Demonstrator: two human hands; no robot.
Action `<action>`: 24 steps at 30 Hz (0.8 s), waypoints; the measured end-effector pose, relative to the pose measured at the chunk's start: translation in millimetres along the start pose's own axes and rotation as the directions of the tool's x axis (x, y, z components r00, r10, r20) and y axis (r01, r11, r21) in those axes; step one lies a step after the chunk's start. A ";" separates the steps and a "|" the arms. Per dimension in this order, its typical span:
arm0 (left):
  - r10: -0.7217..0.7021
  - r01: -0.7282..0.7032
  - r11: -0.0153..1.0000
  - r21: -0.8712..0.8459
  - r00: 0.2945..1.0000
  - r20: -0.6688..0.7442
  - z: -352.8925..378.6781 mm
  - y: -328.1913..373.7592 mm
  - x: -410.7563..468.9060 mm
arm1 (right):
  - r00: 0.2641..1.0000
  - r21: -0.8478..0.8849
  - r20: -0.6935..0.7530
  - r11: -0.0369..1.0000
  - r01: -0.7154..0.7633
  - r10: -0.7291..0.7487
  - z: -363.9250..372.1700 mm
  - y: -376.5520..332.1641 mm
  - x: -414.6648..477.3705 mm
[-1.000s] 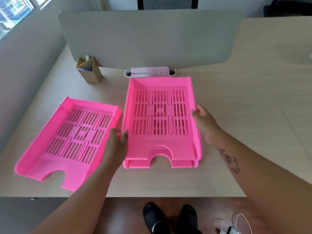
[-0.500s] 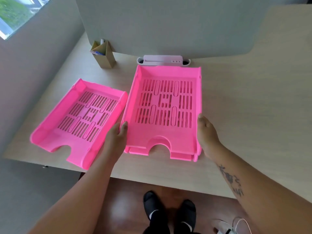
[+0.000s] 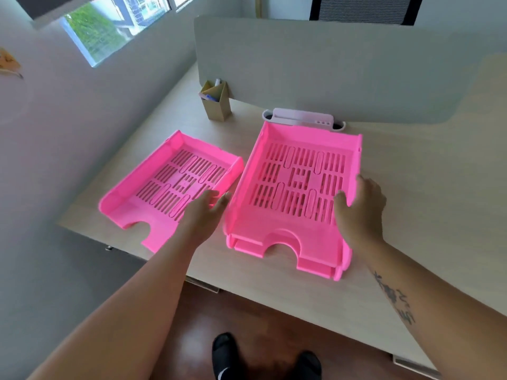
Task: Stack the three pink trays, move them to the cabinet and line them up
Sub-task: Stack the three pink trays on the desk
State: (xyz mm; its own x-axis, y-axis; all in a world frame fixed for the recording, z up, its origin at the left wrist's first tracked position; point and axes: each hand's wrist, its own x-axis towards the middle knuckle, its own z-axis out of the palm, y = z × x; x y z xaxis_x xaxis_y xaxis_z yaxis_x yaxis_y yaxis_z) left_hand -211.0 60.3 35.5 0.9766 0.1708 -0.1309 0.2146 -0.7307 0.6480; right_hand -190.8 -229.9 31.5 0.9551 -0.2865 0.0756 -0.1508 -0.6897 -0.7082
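Your desk (image 3: pixel 411 204) is a pale wood-grain surface with a grey divider panel (image 3: pixel 329 69) standing upright along its far edge. On your left, a single pink tray (image 3: pixel 153 198) lies flat near the desk's left edge, turned at an angle, its notched front close to the near edge. Just beside it to the right sits a stack of two pink trays (image 3: pixel 290 242), one nested on the other, notched fronts toward you. Behind that stack, against the divider, you have a pale lilac organiser (image 3: pixel 303 119) touching the stack's back wall. Farther left along the divider stands a small tan pen holder (image 3: pixel 218 111) with a few pens in it.
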 end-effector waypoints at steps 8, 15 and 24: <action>-0.113 0.130 0.988 0.088 0.978 -0.175 -99.2 -88.4 10.4 | 0.917 0.064 0.148 0.928 0.366 -0.372 84.1 -126.1 -36.7; -0.216 0.257 0.951 0.170 0.950 -0.225 -162.5 -178.3 43.0 | 0.932 0.200 0.304 0.970 0.140 -0.197 176.7 -205.8 -79.1; -0.189 0.195 0.961 0.194 0.981 -0.052 -165.1 -236.6 92.9 | 0.878 0.084 0.326 0.914 -0.396 0.350 243.6 -199.8 -95.2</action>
State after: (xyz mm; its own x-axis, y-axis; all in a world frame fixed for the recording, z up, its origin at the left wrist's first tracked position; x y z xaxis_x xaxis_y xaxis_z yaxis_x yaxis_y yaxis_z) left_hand -173.5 358.2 -6.1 0.9163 0.3398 -0.2118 0.4001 -0.7971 0.4523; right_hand -189.5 97.2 -5.2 0.8689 -0.2761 -0.4108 -0.4947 -0.4611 -0.7367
